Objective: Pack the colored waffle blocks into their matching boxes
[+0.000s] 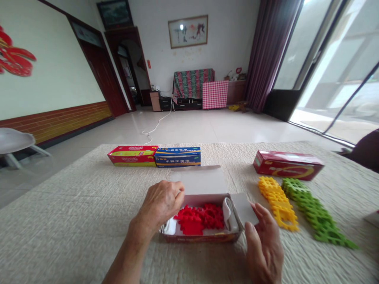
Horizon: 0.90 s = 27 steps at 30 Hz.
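Observation:
An open cardboard box stands in front of me, its long lid folded back. Red interlocking plastic pieces lie inside, between white folded material at the right end and more white material at the left end. My left hand is over the box's left end with fingers curled; whatever they pinch is hidden. At the right end, my right hand has the short side flap between thumb and fingers.
On the cloth-covered table, a red-and-yellow box and a blue battery box stand end to end. A closed red box is back right, near yellow pieces and green pieces.

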Tool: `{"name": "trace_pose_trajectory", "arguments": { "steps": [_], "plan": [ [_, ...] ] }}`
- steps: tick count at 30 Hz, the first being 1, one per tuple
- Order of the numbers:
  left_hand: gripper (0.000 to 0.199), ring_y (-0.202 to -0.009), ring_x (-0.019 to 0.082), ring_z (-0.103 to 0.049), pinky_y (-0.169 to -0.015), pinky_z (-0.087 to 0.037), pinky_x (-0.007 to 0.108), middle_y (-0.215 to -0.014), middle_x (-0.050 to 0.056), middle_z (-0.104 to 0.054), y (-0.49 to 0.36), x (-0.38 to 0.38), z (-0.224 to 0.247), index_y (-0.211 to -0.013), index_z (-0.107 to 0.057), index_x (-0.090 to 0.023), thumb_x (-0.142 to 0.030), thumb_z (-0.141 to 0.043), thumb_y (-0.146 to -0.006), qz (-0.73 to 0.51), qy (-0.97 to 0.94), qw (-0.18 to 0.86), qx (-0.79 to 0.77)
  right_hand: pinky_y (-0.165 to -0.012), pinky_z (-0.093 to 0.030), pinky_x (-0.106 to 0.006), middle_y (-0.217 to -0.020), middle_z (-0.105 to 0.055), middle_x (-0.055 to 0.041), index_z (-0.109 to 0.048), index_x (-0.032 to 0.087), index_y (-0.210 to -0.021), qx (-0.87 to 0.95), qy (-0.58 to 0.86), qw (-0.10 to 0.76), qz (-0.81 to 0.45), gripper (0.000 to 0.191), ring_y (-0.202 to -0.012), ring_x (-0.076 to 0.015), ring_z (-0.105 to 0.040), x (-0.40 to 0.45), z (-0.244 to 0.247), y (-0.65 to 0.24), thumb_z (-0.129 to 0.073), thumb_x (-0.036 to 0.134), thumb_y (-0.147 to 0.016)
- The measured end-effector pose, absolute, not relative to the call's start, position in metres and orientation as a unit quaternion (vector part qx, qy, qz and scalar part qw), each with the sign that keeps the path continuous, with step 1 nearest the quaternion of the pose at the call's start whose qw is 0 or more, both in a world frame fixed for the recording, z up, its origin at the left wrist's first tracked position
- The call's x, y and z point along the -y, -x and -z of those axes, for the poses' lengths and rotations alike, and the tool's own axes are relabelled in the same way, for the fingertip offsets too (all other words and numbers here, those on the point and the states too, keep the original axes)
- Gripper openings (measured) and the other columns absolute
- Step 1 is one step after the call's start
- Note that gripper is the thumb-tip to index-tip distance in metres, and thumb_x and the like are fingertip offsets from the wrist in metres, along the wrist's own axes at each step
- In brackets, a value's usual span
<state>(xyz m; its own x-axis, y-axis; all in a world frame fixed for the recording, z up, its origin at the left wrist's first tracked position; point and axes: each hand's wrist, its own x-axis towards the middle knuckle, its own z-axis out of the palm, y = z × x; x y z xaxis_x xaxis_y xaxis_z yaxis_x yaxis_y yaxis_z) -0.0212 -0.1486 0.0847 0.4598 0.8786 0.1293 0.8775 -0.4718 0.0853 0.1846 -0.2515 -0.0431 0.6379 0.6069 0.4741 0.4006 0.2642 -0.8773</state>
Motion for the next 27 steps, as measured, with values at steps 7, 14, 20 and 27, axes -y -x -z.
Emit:
{"name": "trace_pose_trajectory", "arguments": {
  "steps": [7,14,20,27],
  "plan": [
    [0.028,-0.084,0.023,-0.066,-0.068,-0.038,0.031,-0.084,0.007,-0.072,0.052,0.131,-0.084,-0.085,-0.065,-0.022,-0.019,-0.037,-0.086,-0.034,-0.8,0.01,-0.599,-0.104,-0.035,-0.048,-0.123,-0.061,-0.0064,-0.055,0.025,-0.125,0.46,0.586,0.662,-0.08,0.035,-0.12,-0.0268,-0.051,0.26,0.026,-0.168,-0.044,0.036,-0.093],
    [0.032,-0.091,0.026,-0.065,-0.074,-0.04,0.033,-0.093,0.008,-0.073,0.058,0.131,-0.083,-0.104,-0.065,-0.023,-0.03,-0.039,-0.086,-0.035,-0.788,0.035,-0.614,-0.105,-0.037,-0.042,-0.122,-0.062,-0.0043,-0.061,0.024,-0.117,0.49,0.605,0.622,-0.082,0.033,-0.12,-0.0254,-0.052,0.259,0.021,-0.165,-0.043,0.038,-0.093],
    [0.034,-0.088,0.027,-0.066,-0.072,-0.041,0.033,-0.091,0.01,-0.073,0.061,0.129,-0.087,-0.105,-0.067,-0.022,-0.029,-0.042,-0.083,-0.074,-0.778,0.062,-0.62,-0.104,-0.039,-0.041,-0.12,-0.062,-0.0042,-0.06,0.024,-0.115,0.483,0.61,0.623,-0.082,0.031,-0.119,-0.0239,-0.053,0.258,0.025,-0.165,-0.043,0.037,-0.094],
    [0.044,-0.059,0.015,-0.064,-0.061,-0.043,0.025,-0.067,0.0,-0.067,0.054,0.134,-0.088,-0.118,-0.062,-0.019,-0.021,-0.039,-0.08,-0.165,-0.78,0.257,-0.546,-0.103,-0.04,-0.039,-0.117,-0.063,-0.0031,-0.062,0.025,-0.112,0.48,0.6,0.635,-0.081,0.028,-0.116,-0.0218,-0.054,0.256,0.024,-0.165,-0.043,0.035,-0.094]
  ]
}}
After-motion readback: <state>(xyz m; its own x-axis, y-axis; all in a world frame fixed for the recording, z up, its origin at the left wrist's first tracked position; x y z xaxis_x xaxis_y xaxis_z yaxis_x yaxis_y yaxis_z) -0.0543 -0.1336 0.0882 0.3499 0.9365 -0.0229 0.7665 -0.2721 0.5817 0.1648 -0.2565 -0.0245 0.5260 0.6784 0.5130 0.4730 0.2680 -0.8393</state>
